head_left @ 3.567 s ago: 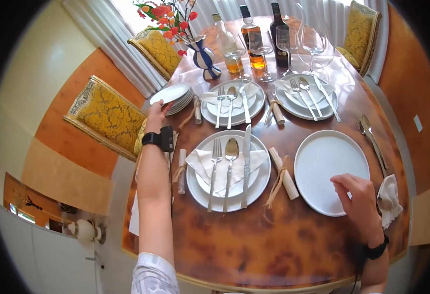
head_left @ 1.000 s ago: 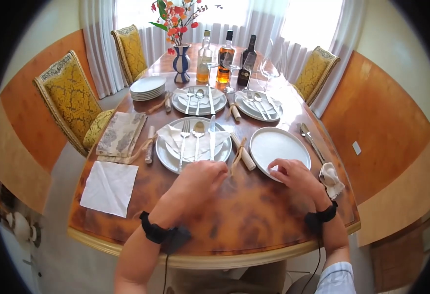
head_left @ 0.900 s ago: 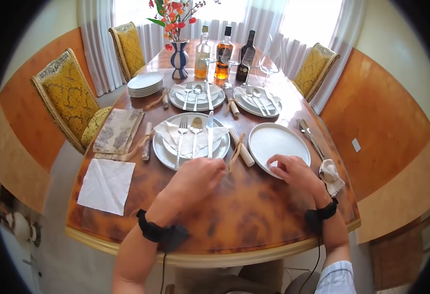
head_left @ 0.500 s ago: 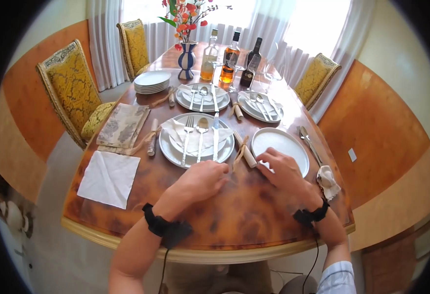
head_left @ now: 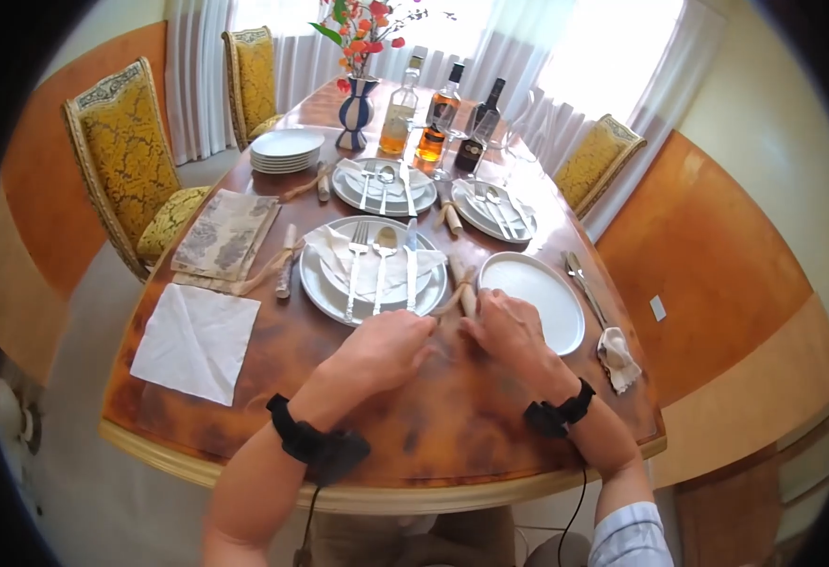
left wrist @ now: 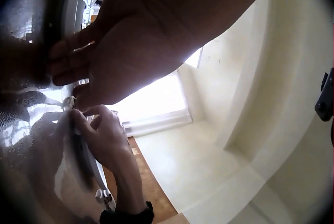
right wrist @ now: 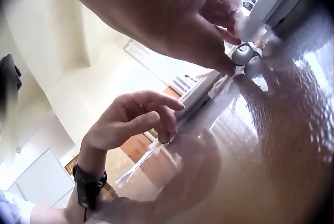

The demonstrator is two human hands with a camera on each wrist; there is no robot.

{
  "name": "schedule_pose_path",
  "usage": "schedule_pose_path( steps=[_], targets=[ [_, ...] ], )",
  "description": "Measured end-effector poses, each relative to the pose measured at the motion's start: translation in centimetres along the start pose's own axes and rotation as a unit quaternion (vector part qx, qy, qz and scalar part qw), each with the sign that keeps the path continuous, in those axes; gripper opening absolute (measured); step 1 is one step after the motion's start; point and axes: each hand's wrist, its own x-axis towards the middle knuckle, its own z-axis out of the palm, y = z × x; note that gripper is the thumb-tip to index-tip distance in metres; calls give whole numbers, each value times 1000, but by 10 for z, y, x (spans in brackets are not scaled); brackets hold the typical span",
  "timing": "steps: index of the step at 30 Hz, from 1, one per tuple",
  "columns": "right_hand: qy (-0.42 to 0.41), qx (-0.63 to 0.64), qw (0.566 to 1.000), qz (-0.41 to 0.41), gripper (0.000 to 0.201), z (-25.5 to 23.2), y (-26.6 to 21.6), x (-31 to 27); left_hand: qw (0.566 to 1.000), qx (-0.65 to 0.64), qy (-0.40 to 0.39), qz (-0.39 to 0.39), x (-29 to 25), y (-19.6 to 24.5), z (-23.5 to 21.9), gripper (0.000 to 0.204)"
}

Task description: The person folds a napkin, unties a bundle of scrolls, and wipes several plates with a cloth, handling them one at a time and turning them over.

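Observation:
My right hand (head_left: 511, 333) is bent at the near end of a pale roll tied with twine (head_left: 468, 300), between the middle setting and the plain grey plate (head_left: 542, 293). Its thumb and forefinger stand either side of the roll's end, and in the right wrist view the thumb tip meets the roll's round end (right wrist: 242, 54). My left hand (head_left: 381, 352) hovers loosely at the front of the middle setting's large plate (head_left: 315, 298), holding nothing. On that setting lie a white napkin (head_left: 337, 253), a fork (head_left: 356, 269), a spoon (head_left: 382, 269) and a knife (head_left: 411, 269).
A white cloth (head_left: 197, 340) and folded patterned cloths (head_left: 225, 234) lie on the left, with stacked plates (head_left: 287, 144) behind. Bottles, a vase (head_left: 356, 113) and tall glasses stand farther back. Cutlery (head_left: 584, 288) and a bunched napkin (head_left: 619, 359) lie at right.
My left hand, earlier on the stacked plates, came back to the front of the middle setting. Over the last half second my right hand moved left from the plain plate to the roll.

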Motion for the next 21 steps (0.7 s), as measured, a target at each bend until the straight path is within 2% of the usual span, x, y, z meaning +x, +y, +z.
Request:
schedule_pose_path(
  steps=[4, 7, 10, 16, 21],
  targets=[
    [-100, 12, 995, -9, 31, -10, -8, -16, 1000, -3, 18, 9, -1, 0, 1, 20],
    [-7, 68, 998, -7, 28, -22, -14, -17, 999, -2, 29, 20, -1, 0, 2, 19],
    [58, 91, 993, -39, 33, -12, -3, -8, 1000, -1, 23, 20, 1, 0, 1, 18],
    [47, 72, 996, -29, 32, 14, -1, 17, 999, -8, 33, 4, 0, 1, 0, 22],
    [91, 103, 990, -34, 30, 27, 6, 20, 999, -44, 14, -25, 3, 10, -8, 26]
  ],
)
